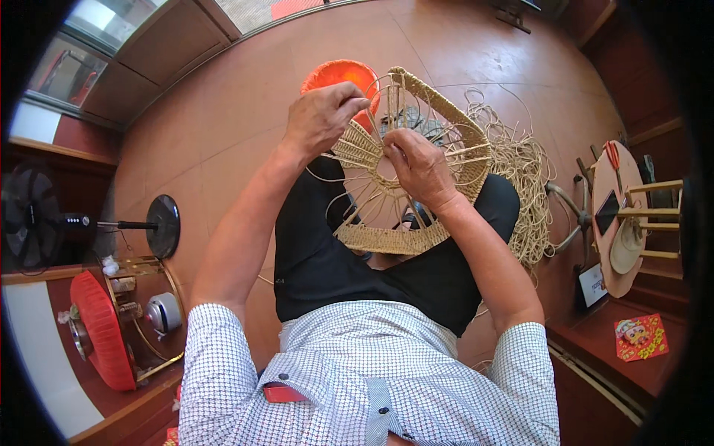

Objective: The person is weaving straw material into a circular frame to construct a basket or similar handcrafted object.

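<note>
A half-woven straw piece (394, 239) rests between my knees, with a densely plaited band around its rim and thin cords running like spokes to a ring near its middle. My left hand (320, 123) is raised above its far left part, thumb and fingers pinched on a thin straw cord. My right hand (422, 167) is closed over the spokes near the middle, its thumb and fingers pressed together on a straw cord. My fingers hide part of the cords between them.
An orange bucket (316, 74) stands just beyond my left hand. Loose straw cord (528, 193) lies heaped on the floor by my right knee. A wooden stool-like stand (606, 178) bears red scissors (613, 154) at right. A black fan (33, 212) and a red round stool (100, 331) are at left.
</note>
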The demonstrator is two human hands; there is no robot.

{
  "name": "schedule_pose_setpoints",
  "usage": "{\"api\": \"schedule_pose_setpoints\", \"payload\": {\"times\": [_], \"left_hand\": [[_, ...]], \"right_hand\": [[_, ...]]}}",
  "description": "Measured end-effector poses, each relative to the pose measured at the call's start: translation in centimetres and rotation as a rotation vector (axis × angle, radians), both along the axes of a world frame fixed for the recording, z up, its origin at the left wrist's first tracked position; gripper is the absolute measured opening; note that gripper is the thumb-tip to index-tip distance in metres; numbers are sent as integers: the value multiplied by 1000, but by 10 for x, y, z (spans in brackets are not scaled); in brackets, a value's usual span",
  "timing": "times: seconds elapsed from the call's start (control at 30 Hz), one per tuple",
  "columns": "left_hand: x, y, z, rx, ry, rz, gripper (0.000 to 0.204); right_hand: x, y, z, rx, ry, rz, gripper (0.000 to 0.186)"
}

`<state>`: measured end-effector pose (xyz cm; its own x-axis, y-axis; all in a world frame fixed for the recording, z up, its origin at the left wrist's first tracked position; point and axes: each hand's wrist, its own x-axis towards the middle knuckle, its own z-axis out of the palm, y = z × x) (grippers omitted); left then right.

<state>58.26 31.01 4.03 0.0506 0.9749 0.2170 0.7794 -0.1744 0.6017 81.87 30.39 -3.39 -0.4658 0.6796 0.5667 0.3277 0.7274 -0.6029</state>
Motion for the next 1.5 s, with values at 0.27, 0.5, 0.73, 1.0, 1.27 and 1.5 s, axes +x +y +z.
{"api": "schedule_pose_setpoints", "payload": {"times": [0.27,0.5,0.73,1.0,1.27,1.5], "left_hand": [[1,29,-7,698,367,35,25],[19,-27,-21,59,-203,157,33],[31,19,-24,-448,-766,113,32],[40,-15,-32,-87,-190,167,32],[79,-110,-39,-356,-1292,186,33],[61,-121,-39,-384,-1369,228,34]], "right_hand": [[4,-2,-5,-9,-48,-16,9],[5,-3,-3,36,-49,-21,10],[0,-4,-3,33,-28,-4,11],[3,-4,-1,59,-22,-10,14],[7,-1,-2,65,-81,-6,15],[4,-2,1,31,-90,1,15]]}}
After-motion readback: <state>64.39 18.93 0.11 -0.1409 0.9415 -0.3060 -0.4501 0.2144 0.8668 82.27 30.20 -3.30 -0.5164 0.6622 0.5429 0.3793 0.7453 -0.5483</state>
